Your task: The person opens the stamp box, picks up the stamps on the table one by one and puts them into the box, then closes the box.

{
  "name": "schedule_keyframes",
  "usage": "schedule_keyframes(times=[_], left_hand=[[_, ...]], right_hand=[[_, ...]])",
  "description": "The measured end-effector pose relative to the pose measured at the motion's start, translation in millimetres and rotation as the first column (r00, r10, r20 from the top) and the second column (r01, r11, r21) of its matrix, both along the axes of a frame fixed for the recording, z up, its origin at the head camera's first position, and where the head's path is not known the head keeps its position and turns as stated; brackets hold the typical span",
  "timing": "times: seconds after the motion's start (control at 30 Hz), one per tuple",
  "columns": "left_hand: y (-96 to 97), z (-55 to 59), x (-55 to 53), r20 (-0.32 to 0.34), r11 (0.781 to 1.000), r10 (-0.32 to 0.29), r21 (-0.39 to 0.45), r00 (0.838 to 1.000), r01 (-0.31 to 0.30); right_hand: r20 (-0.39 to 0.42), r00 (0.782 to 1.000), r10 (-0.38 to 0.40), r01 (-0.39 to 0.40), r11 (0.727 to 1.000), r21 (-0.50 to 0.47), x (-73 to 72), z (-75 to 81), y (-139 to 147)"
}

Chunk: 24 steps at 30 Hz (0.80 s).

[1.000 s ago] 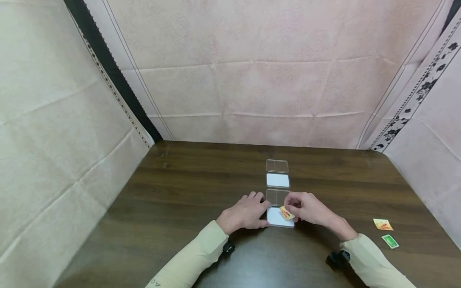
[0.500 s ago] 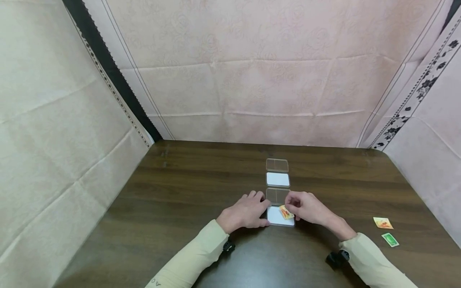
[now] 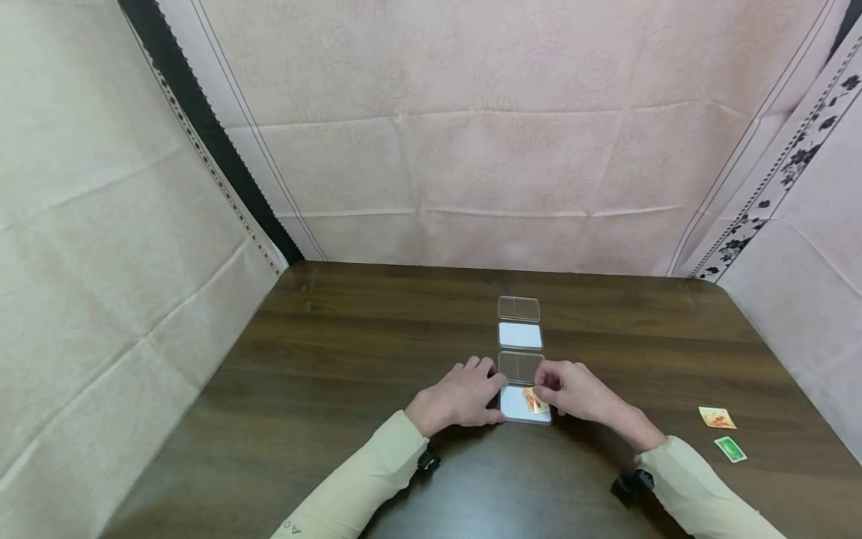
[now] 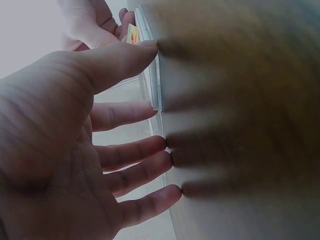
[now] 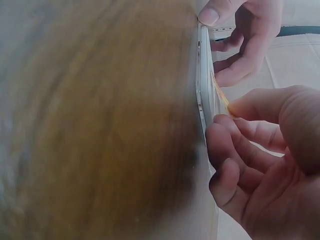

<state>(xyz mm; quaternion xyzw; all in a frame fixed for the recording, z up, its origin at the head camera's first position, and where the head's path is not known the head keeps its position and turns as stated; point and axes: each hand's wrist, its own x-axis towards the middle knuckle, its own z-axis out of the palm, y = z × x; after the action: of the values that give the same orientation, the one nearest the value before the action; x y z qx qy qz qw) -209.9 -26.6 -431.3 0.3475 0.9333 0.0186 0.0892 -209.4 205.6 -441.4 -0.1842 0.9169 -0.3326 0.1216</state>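
Observation:
A small yellow-orange printed card or sticker (image 3: 535,402) lies tilted over the white base of the near flat case (image 3: 512,410). My right hand (image 3: 578,389) pinches its right edge between thumb and fingertips. In the right wrist view the pinched piece (image 5: 221,95) slants up from the white surface, its far end close to it. My left hand (image 3: 461,397) steadies the case from the left, fingers spread and fairly straight. Its thumb touches the case's edge (image 4: 155,75) in the left wrist view. The case's clear lid (image 3: 517,367) is folded open behind the base.
Behind stands a second open case with a white base (image 3: 520,335) and clear lid (image 3: 518,308). To the right lie another yellow-orange piece (image 3: 717,418) and a green, white-bordered piece (image 3: 730,449). Cloth hangings (image 3: 471,172) enclose the brown wooden table (image 3: 323,389).
The pinched piece has turned slightly more upright over the white base, and my right hand has shifted a little to the right. My left hand stays in place.

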Motion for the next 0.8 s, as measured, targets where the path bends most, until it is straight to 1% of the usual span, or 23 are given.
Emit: schedule_keyframes(times=[0.33, 0.53, 0.7, 0.8], left_hand=[[-0.6, 0.7, 1.3, -0.003, 1.000, -0.004, 0.002, 1.000, 0.004], [-1.0, 1.6, 1.6, 0.007, 1.000, -0.001, 0.002, 1.000, 0.001], [-0.9, 1.5, 1.4, -0.001, 1.000, -0.007, -0.004, 1.000, 0.007], [-0.9, 1.3, 1.5, -0.006, 1.000, -0.010, -0.005, 1.000, 0.010]], right_hand=[[-0.002, 1.000, -0.002, 0.003, 0.998, 0.066, 0.9, 1.1, -2.1], [-0.044, 0.999, -0.009, 0.014, 0.991, 0.132, 0.3, 1.4, -5.3], [-0.058, 0.998, -0.001, 0.013, 0.980, 0.199, 2.6, 3.2, -8.4], [-0.083, 0.997, 0.005, 0.015, 0.972, 0.234, 3.5, 5.0, -9.8]])
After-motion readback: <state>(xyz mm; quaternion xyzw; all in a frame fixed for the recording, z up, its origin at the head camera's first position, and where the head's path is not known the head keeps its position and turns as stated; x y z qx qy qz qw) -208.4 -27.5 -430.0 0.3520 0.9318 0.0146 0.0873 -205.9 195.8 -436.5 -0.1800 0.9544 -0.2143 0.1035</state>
